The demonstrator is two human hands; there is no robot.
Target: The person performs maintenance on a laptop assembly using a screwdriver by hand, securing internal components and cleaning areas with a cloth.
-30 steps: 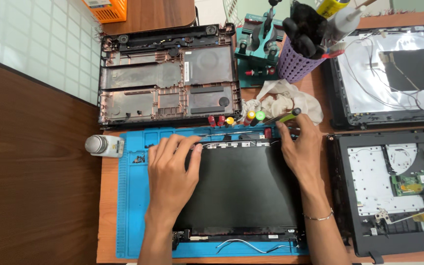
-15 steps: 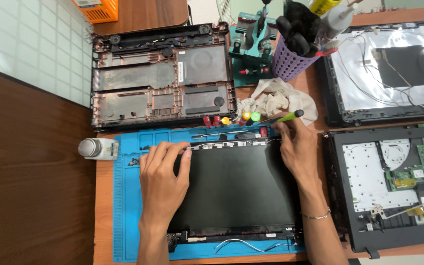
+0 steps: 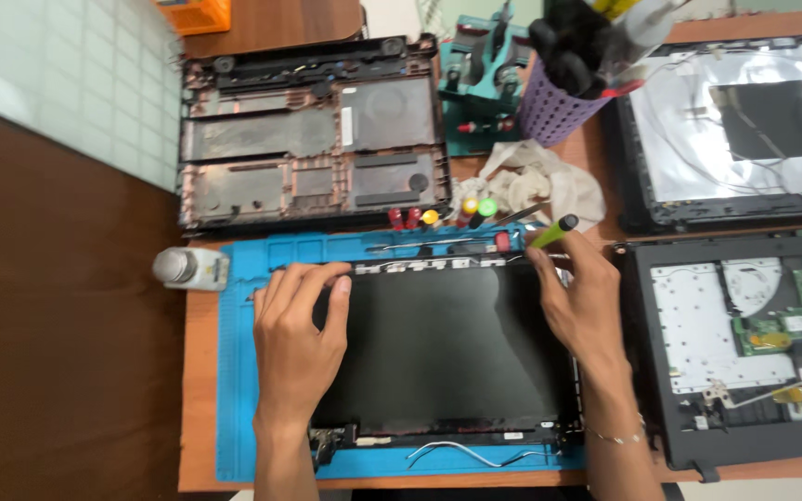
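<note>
Blue mat [image 3: 239, 371] steadies a bare screen [image 3: 438, 348]. Left hand [image 3: 294, 339] lies flat, fingers loose, pinning its top corner. Right hand [image 3: 577, 297] grips a screwdriver [image 3: 554, 231] beside the opposite corner.

Laptop screen panel [image 3: 447, 348]: dark, glossy, rectangular, lying flat face-up on the blue mat [image 3: 234, 390], long edges running left-right. It fills most of the mat's centre and right; a bare strip of mat shows to its left. A thin metal strip with small fittings runs along its far edge. Hinge brackets sit at both near corners, and a loose pale cable curls on the mat just below the near edge.

Screwdriver [image 3: 549, 232]: green handle with black end, tilted, tip pointing down-left at the panel's far right corner, just above the mat's far right edge. The tip itself is too small to make out.
</note>
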